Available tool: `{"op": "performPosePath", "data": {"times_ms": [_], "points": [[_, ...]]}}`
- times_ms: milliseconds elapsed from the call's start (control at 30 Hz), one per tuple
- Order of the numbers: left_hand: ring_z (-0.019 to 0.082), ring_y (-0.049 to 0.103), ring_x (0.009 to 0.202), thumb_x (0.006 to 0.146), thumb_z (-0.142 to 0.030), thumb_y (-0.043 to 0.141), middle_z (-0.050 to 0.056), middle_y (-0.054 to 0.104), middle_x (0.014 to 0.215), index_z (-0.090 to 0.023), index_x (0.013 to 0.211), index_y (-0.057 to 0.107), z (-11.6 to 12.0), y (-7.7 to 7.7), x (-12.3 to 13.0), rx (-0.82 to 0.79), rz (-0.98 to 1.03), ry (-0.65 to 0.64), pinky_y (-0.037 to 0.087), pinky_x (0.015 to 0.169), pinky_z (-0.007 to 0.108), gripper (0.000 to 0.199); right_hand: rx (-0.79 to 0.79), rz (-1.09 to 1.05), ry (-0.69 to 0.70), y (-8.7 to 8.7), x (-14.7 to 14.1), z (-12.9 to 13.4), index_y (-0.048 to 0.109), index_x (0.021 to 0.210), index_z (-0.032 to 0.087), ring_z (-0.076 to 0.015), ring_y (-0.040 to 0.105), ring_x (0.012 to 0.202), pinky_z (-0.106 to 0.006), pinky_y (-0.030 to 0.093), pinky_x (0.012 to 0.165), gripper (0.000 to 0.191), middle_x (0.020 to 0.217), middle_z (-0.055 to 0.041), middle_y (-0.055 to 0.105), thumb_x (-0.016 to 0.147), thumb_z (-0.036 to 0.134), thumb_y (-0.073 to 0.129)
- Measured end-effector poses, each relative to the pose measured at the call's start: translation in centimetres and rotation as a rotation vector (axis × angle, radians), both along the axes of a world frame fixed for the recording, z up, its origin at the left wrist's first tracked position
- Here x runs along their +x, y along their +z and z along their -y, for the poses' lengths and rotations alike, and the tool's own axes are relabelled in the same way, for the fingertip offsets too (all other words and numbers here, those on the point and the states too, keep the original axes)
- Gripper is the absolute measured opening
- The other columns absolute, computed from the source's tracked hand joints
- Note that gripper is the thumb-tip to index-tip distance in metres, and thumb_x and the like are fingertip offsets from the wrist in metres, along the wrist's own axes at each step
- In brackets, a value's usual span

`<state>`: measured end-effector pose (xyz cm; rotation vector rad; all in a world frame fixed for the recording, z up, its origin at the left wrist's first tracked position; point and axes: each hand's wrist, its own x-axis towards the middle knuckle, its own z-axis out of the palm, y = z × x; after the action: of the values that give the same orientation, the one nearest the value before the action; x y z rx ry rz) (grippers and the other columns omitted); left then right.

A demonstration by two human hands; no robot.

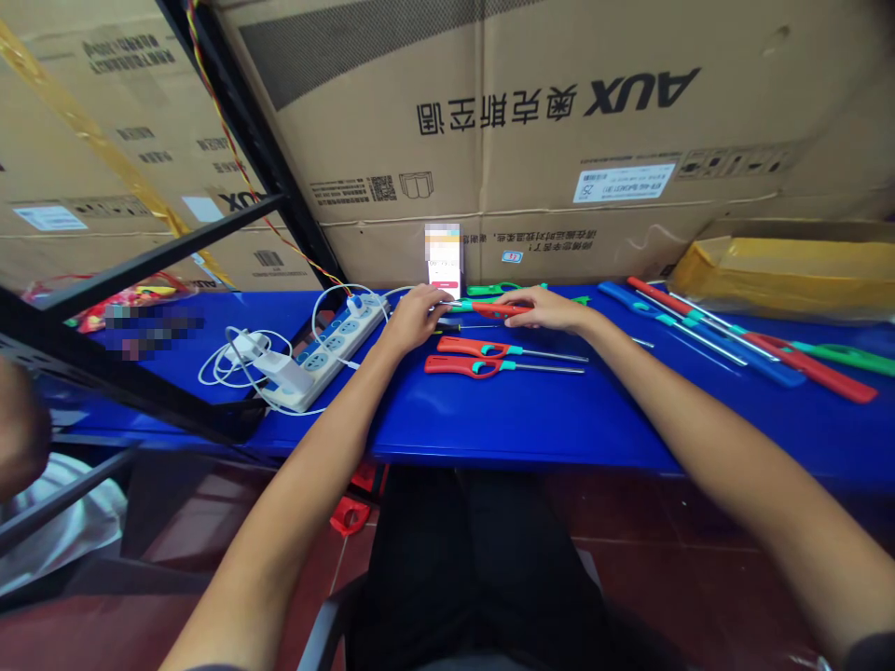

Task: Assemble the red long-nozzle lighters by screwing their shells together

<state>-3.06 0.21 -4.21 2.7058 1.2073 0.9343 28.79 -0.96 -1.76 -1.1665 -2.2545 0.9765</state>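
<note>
A red long-nosed gas lighter [493,308] with a teal collar lies crosswise between my two hands. My right hand [549,309] is closed on its red handle. At the other end, my left hand [414,317] has its fingers closed about the metal tube; the tip is hidden by them. Two more red lighters, one upper [461,347] and one lower [458,365], rest side by side just in front, tubes pointing right. A thin screwdriver [451,327] lies beside my left hand. Green plastic pieces [493,290] sit behind the held lighter.
A lit phone [445,266] leans against a large cardboard box [531,205]. Left of my hands is a power strip [342,335] with chargers and white cables. Several red, blue and green lighters [825,365] lie at right, before a yellow-taped carton [776,270]. A black shelf post [266,140] rises at left.
</note>
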Motion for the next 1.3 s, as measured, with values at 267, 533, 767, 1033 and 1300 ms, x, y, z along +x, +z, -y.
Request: {"op": "performPosePath", "data": {"times_ms": [267, 533, 767, 1033, 1300], "points": [[0.031, 0.072, 0.117, 0.109, -0.032, 0.064, 0.013, 0.081, 0.121, -0.021, 0.118, 0.078, 1.0, 0.2, 1.0, 0.017, -0.027, -0.043, 0.055, 0.108, 0.046, 0.019, -0.124, -0.040, 0.009, 0.1, 0.0, 0.4, 0.081, 0.116, 0.027, -0.0158, 0.050, 0.063, -0.032, 0.034, 0.055, 0.035, 0.082, 0.0000, 0.065, 0.086, 0.046, 0.082], [0.030, 0.077, 0.112, 0.109, -0.034, 0.065, 0.014, 0.083, 0.122, -0.020, 0.126, 0.079, 2.1, 0.2, 2.3, -0.050, -0.066, -0.070, 0.058, 0.099, 0.040, 0.026, 0.003, 0.012, -0.005, -0.8, -0.3, -0.2, 0.083, 0.101, 0.027, -0.0175, 0.054, 0.064, -0.034, 0.039, 0.062, 0.028, 0.075, 0.0006, 0.065, 0.083, 0.048, 0.082], [0.029, 0.078, 0.105, 0.110, -0.037, 0.064, 0.013, 0.085, 0.113, -0.021, 0.127, 0.085, 2.3, -0.1, 2.3, -0.029, -0.014, -0.085, 0.058, 0.095, 0.040, 0.031, -0.014, -0.008, 0.033, -0.2, -0.3, 0.4, 0.084, 0.092, 0.026, -0.0151, 0.046, 0.057, -0.034, 0.031, 0.057, 0.023, 0.064, 0.0028, 0.058, 0.083, 0.047, 0.081], [0.028, 0.075, 0.097, 0.114, -0.042, 0.056, 0.012, 0.080, 0.102, -0.024, 0.130, 0.085, 3.2, 0.1, 2.6, 0.049, -0.149, -0.045, 0.054, 0.079, 0.036, 0.037, -0.084, -0.031, -0.007, 0.6, -0.5, 1.3, 0.086, 0.090, 0.023, -0.0137, 0.042, 0.054, -0.035, 0.028, 0.055, 0.026, 0.065, 0.0005, 0.063, 0.079, 0.046, 0.081], [0.025, 0.073, 0.092, 0.115, -0.034, 0.055, 0.011, 0.078, 0.098, -0.021, 0.123, 0.083, 3.1, -0.5, 2.9, 0.210, -0.128, -0.084, 0.054, 0.077, 0.034, 0.032, -0.132, -0.090, -0.072, 0.8, -0.6, 1.5, 0.090, 0.095, 0.020, -0.0116, 0.037, 0.053, -0.033, 0.022, 0.051, 0.031, 0.061, 0.0016, 0.060, 0.073, 0.040, 0.084]]}}
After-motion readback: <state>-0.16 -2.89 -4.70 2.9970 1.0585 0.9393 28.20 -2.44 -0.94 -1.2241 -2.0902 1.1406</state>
